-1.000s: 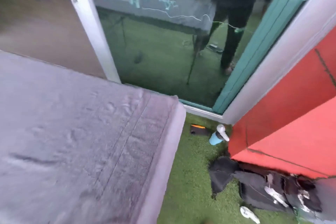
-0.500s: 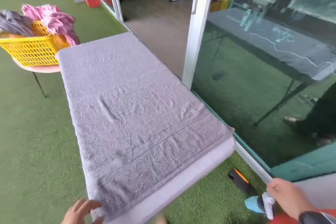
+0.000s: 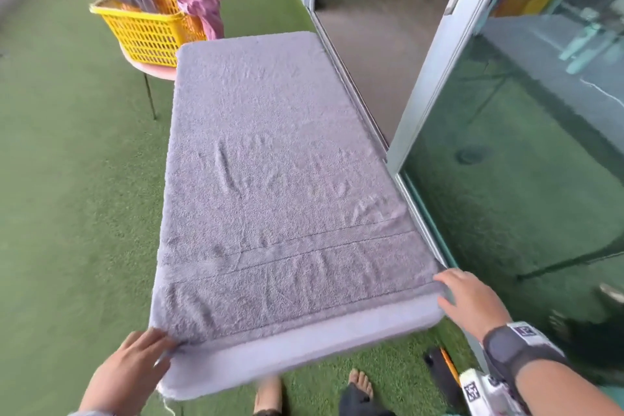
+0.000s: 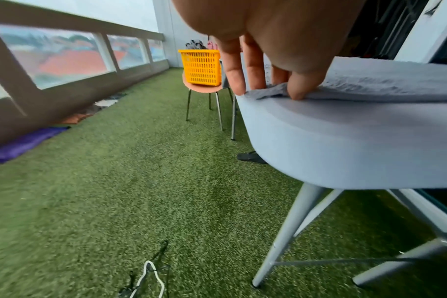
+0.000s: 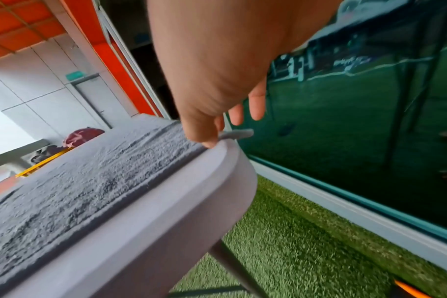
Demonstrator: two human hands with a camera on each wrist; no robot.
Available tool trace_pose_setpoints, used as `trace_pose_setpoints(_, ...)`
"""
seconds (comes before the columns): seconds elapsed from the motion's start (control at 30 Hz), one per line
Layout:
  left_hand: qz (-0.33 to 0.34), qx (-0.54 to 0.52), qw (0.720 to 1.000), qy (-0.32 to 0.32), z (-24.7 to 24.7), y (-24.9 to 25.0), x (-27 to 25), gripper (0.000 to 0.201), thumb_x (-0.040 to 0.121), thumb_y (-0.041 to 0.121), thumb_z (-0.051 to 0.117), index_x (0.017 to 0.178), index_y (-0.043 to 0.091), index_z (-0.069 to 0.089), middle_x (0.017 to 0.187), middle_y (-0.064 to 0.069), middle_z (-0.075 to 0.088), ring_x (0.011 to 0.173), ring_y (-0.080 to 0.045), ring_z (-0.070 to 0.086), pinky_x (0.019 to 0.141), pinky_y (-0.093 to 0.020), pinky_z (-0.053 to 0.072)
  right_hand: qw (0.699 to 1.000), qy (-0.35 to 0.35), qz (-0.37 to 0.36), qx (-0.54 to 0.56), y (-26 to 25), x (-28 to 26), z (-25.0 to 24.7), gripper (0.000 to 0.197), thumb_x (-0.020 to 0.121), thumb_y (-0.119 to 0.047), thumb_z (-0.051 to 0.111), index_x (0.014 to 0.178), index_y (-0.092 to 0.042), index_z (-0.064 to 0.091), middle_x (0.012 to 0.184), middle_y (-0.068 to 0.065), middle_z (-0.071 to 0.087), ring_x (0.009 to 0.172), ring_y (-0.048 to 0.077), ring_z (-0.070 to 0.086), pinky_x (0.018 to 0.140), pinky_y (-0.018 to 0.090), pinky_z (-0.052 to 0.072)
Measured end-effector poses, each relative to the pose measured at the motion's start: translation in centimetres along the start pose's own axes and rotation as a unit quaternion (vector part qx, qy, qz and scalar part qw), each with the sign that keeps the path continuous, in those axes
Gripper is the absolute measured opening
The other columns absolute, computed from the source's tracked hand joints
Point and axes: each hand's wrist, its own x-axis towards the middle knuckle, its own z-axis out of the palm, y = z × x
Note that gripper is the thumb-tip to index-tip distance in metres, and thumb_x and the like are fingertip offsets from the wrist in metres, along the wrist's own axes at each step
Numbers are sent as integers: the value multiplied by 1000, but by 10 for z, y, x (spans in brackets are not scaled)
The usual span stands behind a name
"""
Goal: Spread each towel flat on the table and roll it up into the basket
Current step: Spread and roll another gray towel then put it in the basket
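Both hands now at the towel's near corners

Half a second ago only the left hand (image 3: 130, 370) touched; now it pinches the towel (image 3: 277, 179) lower left, the right hand (image 3: 471, 302) pinches lower right. Towel lies flat on the table (image 3: 304, 353); rolling can likely start toward the basket (image 3: 148, 32), upper left.

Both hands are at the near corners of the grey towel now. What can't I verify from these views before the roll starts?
- Right hand grip: in the right wrist view the palm hides the fingertips at the towel corner.
- Basket contents: the head view shows only grey and pink cloth heaped above the rim; rolled or loose, unclear.
- Towel's far edge: it blends with the table in the head view.
- Left hand thumb: out of sight in the left wrist view.
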Motion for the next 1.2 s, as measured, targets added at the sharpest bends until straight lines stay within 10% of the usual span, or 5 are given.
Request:
trace_pose_setpoints(0.2,-89,48,995,-11,-5,26,-6,11,78,24,77,89,26,74,95,14,66,87,-9,50,70,-33,58,992,50,-119,-14,17,19,9,4,87,-19,68,89,-22,68,92,-13,58,87,11,60,75,27,51)
trace_pose_setpoints(0.5,-161,9,987,-16,-5,41,-42,22,79,17,80,82,34,66,89,21,55,85,-6,44,81,-38,53,988,-20,-144,-54,16,8,0,19,95,-21,46,85,-34,36,82,-15,45,81,0,47,73,28,47)
trace_pose_setpoints(0.83,-179,-41,982,-41,-12,34,-49,25,76,20,83,79,37,65,88,26,52,87,-7,45,72,-28,42,990,-50,-126,-36,13,0,-15,31,98,-22,44,70,-35,46,79,-15,53,91,-5,43,78,21,39)
trace_pose_setpoints(1.2,-239,-5,961,-139,-31,25,13,22,104,32,30,93,37,48,90,20,57,91,2,45,84,-26,32,992,-75,4,99,4,46,-41,18,87,-20,66,75,-33,68,80,-14,68,76,5,64,72,31,55)
